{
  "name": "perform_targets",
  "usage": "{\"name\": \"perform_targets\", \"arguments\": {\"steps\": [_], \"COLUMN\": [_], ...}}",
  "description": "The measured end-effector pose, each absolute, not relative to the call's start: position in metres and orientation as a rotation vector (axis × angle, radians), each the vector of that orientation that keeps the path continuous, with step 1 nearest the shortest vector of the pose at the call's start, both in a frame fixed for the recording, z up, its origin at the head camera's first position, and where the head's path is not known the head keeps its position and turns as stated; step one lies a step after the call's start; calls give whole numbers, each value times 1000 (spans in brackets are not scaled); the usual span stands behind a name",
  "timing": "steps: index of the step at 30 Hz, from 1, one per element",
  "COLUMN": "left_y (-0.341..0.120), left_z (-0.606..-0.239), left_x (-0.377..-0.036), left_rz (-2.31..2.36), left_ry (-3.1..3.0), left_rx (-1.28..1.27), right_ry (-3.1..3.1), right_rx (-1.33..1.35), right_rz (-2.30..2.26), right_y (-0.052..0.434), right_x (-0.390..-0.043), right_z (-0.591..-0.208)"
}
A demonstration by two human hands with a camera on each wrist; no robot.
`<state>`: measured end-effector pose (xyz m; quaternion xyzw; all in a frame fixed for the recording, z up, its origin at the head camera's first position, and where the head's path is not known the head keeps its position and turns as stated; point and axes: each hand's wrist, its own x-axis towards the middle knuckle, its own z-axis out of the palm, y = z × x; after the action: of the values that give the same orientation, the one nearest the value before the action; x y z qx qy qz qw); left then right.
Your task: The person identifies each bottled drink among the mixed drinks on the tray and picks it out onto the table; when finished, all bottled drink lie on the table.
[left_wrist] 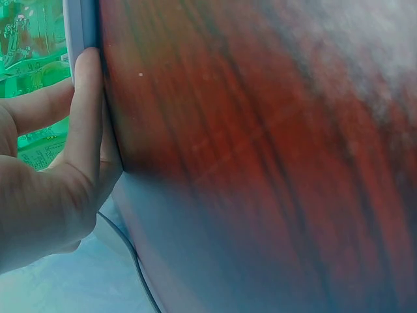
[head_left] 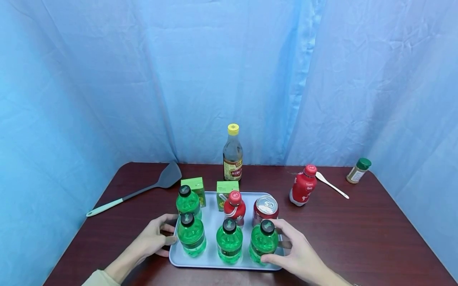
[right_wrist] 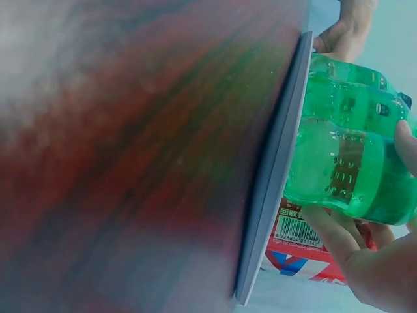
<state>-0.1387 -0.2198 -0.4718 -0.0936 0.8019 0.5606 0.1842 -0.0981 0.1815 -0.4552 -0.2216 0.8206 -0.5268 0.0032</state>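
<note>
Green plastic bottle (head_left: pixel 262 243), black cap (head_left: pixel 267 227), upright at the near right corner of a pale tray (head_left: pixel 198 263) on the bench (head_left: pixel 358 238).

Held in the right hand (head_left: pixel 295 254), thumb on the near face, fingers about the far side; the left hand (head_left: pixel 154 237) touches the tray's left edge, fingers spaced apart, and I cannot tell whether they pinch it. Companions: three like green bottles (head_left: pixel 229 240), one red bottle (head_left: pixel 235 212), one red can (head_left: pixel 266 207) just behind the held piece, two green cartons (head_left: pixel 227 187) at the back. Handling, by judgement: apparently filled, so fairly weighty; thin-walled, likely to give under a hard squeeze; smooth, slippery if damp. Best gripped round the middle of the body, not by the cap; the can leaves scant finger room behind.
</note>
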Motion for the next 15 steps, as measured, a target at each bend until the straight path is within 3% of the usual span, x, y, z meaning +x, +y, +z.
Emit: {"name": "perform_targets", "arguments": {"steps": [15], "left_y": [-220], "left_z": [-475], "left_x": [-138], "left_rz": [1591], "left_ry": [2267], "left_rx": [-244], "right_ry": [2520], "right_rx": [-707], "right_rz": [-1708], "right_y": [182], "right_x": [-98], "right_z": [-454]}}
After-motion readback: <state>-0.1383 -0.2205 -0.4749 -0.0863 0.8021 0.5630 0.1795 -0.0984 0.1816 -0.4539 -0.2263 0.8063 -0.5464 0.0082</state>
